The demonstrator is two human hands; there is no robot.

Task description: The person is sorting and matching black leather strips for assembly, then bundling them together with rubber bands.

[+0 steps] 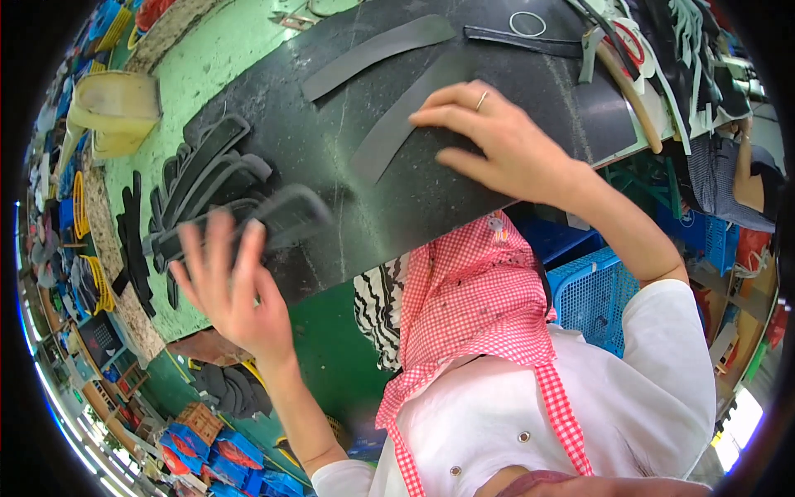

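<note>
My left hand (240,290), slightly smeared by motion, has its fingers spread and appears to hold nothing. Just beyond its fingertips a blurred dark looped strip (291,203) lies at the edge of a pile of bent black strips (199,178). Over the black work board (315,149), my right hand (505,149) wears a ring and reaches in with loosely stretched fingers. Its fingertips are at the edge of a curved dark grey strip (389,137); whether they press on it I cannot tell. A second curved grey strip (377,56) lies flat farther back.
A yellowish plastic container (116,112) stands at the far left of the green tabletop (195,58). A black strip (522,40), a pale ring (527,24) and a wooden-handled tool (629,95) lie back right. Below the table is a blue basket (592,294). Another person (737,182) is at right.
</note>
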